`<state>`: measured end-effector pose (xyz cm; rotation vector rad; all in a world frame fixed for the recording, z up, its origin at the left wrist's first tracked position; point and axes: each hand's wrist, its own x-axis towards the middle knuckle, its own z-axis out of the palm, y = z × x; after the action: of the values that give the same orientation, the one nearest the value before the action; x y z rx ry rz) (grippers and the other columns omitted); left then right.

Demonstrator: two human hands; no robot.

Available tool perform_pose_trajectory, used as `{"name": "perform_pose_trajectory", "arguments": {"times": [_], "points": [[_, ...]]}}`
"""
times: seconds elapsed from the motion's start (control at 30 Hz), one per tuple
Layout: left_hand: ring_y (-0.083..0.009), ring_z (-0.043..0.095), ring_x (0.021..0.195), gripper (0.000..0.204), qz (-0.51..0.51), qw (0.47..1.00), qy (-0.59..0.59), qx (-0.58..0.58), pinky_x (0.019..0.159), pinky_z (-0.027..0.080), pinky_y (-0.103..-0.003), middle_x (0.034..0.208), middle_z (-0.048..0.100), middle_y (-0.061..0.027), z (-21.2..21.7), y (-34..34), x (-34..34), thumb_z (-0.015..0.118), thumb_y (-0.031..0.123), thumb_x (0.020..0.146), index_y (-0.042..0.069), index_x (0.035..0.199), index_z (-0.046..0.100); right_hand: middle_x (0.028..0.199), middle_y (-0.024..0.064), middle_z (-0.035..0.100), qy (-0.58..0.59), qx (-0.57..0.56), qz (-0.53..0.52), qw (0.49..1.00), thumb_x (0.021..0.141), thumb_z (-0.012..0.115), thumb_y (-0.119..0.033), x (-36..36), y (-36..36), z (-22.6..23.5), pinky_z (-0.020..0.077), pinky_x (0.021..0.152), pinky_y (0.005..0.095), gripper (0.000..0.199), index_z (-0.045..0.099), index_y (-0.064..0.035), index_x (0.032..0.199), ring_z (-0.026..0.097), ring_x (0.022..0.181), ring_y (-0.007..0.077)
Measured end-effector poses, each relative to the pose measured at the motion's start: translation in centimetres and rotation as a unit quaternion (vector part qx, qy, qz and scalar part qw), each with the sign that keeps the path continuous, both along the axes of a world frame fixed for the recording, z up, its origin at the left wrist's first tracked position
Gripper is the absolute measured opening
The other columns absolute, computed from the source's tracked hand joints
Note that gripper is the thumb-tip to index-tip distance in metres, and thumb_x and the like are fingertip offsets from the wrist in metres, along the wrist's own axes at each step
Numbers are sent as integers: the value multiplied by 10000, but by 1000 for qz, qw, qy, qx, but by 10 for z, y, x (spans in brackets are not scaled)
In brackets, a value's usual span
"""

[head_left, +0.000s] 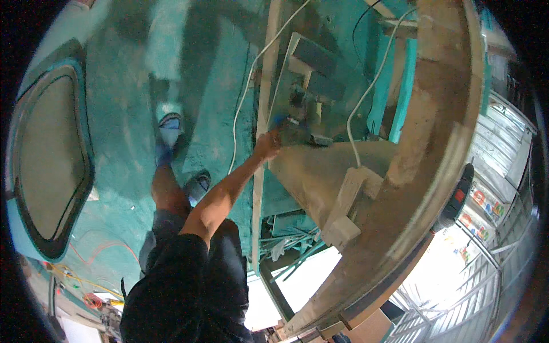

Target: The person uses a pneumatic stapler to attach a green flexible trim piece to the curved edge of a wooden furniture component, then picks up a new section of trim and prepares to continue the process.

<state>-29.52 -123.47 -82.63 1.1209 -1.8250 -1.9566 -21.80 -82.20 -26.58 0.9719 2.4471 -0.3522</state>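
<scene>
One bare forearm, which I take for my left, comes out of a black short sleeve and reaches to the upper right, under a wooden bench. My left hand (267,146) is closed at the bench's shaded lower space, around something small and bluish (280,120) that blurs into shadow. Just past the fingers lies a dark, flat-ended object (321,140) whose kind I cannot make out. Beside the hand runs a pale upright wooden post (264,86). A brownish board (320,171) slants below it. No right hand shows.
The curved wooden bench edge (437,114) fills the right side, with a black and red tool (457,197) on it. White cables (234,137) hang near a pale power strip (346,214). A dark-rimmed panel (48,154) stands left of my slippered feet (170,127) on the green floor.
</scene>
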Motion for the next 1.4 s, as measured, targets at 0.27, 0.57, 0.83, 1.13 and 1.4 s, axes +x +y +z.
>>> {"name": "perform_pose_trajectory", "arguments": {"times": [0.27,0.57,0.83,1.13,1.4], "points": [[-290,596,730,224,84,986,57,135,667,497,-458,916,626,-138,-64,36,-41,643,200,827,26,969,631,582,18,505,-8,-2,12,1000,834,659,-134,-24,-2,-13,421,398,338,81,598,-82,836,503,440,154],[-419,669,818,292,66,997,-48,-3,750,537,-507,929,701,-202,-25,23,-43,628,241,850,65,1071,704,585,17,505,1,-3,-20,1000,832,655,-127,-11,9,0,423,398,337,73,599,-83,848,505,443,152],[-395,682,800,262,65,995,4,-74,691,531,-475,866,693,-186,110,-42,25,680,208,879,11,1048,641,588,17,504,9,-62,-22,998,830,652,-121,17,38,26,424,399,336,70,600,-84,860,507,445,150],[-261,643,1047,324,51,967,17,248,882,563,-439,1072,649,-93,275,-64,217,526,228,1013,21,1255,582,591,16,503,177,-213,-20,961,828,648,-114,131,162,84,426,399,335,71,601,-86,873,509,447,148],[-300,648,1055,192,-156,829,-90,529,930,556,-408,1028,665,-138,453,-31,352,585,-3,892,9,1081,615,1071,173,614,437,67,305,844,727,729,-129,170,146,53,429,914,499,298,691,-76,1017,527,1067,415]]}}
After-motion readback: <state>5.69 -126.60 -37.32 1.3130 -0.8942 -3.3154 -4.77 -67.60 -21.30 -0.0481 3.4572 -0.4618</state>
